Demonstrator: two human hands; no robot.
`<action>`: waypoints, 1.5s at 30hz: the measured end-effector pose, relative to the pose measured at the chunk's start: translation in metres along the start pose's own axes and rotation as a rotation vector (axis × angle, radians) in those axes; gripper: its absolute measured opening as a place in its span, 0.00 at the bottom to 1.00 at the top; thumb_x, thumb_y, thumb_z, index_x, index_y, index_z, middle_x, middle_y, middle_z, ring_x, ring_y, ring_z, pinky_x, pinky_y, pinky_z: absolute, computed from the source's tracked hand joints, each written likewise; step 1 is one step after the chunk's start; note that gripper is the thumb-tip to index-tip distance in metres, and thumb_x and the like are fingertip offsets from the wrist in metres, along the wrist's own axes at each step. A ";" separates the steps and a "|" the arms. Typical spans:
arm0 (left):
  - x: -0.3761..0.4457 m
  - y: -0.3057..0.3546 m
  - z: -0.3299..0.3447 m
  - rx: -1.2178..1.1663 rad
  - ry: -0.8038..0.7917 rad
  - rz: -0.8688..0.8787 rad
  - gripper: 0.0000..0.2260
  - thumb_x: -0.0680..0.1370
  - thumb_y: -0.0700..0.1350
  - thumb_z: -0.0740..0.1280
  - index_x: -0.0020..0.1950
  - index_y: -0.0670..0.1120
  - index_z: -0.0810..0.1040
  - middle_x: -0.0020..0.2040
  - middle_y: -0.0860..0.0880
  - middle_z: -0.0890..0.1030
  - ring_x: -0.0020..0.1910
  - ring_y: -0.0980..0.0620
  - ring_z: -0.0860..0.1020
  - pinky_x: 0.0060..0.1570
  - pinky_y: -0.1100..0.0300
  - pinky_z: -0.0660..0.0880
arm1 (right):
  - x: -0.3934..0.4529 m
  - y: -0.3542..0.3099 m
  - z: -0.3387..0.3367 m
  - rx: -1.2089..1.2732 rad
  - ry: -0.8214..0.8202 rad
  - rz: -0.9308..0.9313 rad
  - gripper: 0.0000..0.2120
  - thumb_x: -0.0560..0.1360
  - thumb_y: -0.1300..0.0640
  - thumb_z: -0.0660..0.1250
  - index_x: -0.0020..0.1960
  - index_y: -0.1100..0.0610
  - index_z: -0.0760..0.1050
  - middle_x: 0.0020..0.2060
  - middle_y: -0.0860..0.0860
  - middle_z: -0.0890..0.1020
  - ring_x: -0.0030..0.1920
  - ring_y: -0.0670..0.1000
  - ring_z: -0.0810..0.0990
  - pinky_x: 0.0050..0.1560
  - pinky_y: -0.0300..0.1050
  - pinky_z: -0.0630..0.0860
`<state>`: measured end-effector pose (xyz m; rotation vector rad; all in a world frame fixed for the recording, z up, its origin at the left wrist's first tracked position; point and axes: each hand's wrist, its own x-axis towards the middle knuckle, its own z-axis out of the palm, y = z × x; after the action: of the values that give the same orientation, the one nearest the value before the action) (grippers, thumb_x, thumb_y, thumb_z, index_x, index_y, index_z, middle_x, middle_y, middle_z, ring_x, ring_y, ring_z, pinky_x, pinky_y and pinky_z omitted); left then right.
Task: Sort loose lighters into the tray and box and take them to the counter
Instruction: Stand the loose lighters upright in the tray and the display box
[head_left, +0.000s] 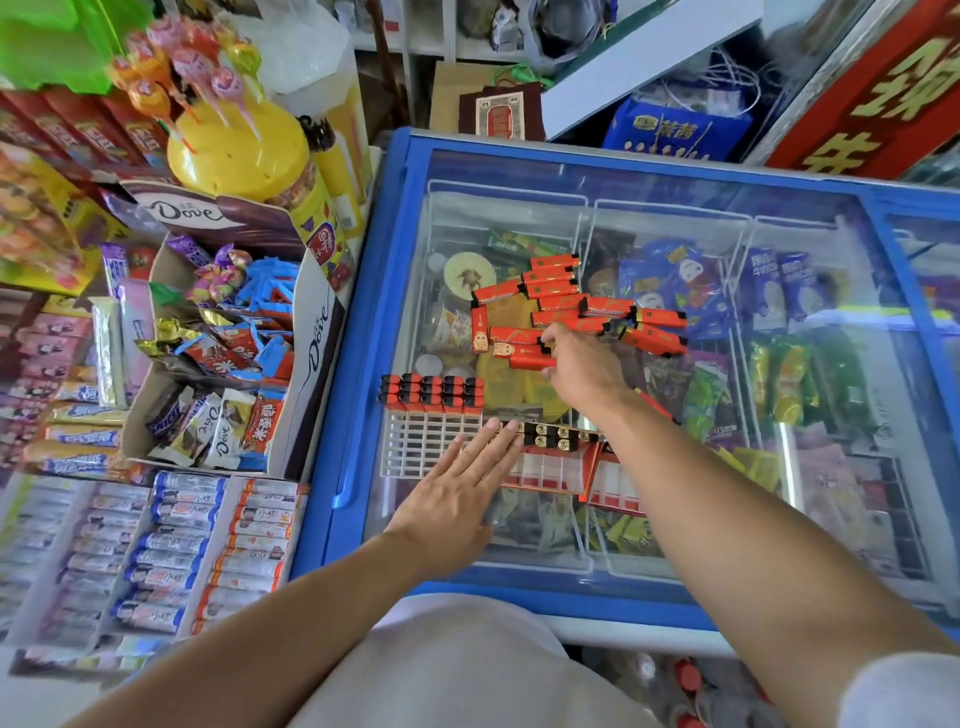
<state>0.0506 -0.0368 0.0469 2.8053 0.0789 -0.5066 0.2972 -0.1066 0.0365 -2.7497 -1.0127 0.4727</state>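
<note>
Right hand (582, 371) is reaching into the pile of loose lighters (576, 306) on the freezer's glass lid, its fingers (551, 338) curling onto one or two red lighters at the pile's near edge; looks like pinching, though the grasp itself is partly hidden behind the knuckles. Left hand (457, 493) is lying flat, fingers straight and released, fingertips pressing on the near end of the white grid tray (415, 441) and touching the red box (556, 462), probably steadying both so they are not sliding on the glass while lighters are being slotted in. The tray is carrying one filled row of upright lighters (431, 392) at its far end, black caps up; most slots nearer the person are standing open. The box is holding a short row of black-capped lighters (550, 435) along its far edge, white compartments below showing empty. Judging by that, sorting is early to midway. The pile is sitting just beyond the tray and box, so the carry is short. Room: the glass surface (810, 467) is lying open to the right; on the left the blue freezer frame (358, 364) is running just beside the tray, with the Dove candy box (234, 332) crowding that edge.
</note>
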 end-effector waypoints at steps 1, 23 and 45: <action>0.000 -0.001 0.001 0.005 -0.003 0.006 0.45 0.81 0.49 0.61 0.78 0.49 0.25 0.77 0.53 0.22 0.76 0.53 0.23 0.77 0.51 0.31 | -0.006 0.002 -0.005 0.046 0.005 -0.006 0.18 0.76 0.57 0.73 0.65 0.51 0.74 0.54 0.48 0.82 0.53 0.50 0.80 0.47 0.44 0.74; 0.023 0.028 -0.013 0.236 -0.066 0.054 0.43 0.83 0.51 0.60 0.78 0.46 0.24 0.76 0.45 0.22 0.75 0.44 0.22 0.76 0.42 0.30 | -0.158 0.023 -0.025 0.592 0.252 0.110 0.09 0.73 0.57 0.76 0.53 0.53 0.83 0.40 0.39 0.82 0.43 0.33 0.79 0.45 0.26 0.73; 0.022 0.026 -0.006 0.130 -0.014 0.069 0.45 0.81 0.56 0.62 0.80 0.47 0.28 0.78 0.47 0.25 0.76 0.47 0.24 0.78 0.45 0.32 | -0.148 0.022 0.011 0.383 0.354 0.030 0.12 0.72 0.54 0.76 0.53 0.54 0.79 0.47 0.46 0.78 0.38 0.43 0.76 0.41 0.40 0.77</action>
<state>0.0764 -0.0603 0.0518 2.9179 -0.0559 -0.5334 0.2001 -0.2197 0.0551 -2.3924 -0.7095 0.1506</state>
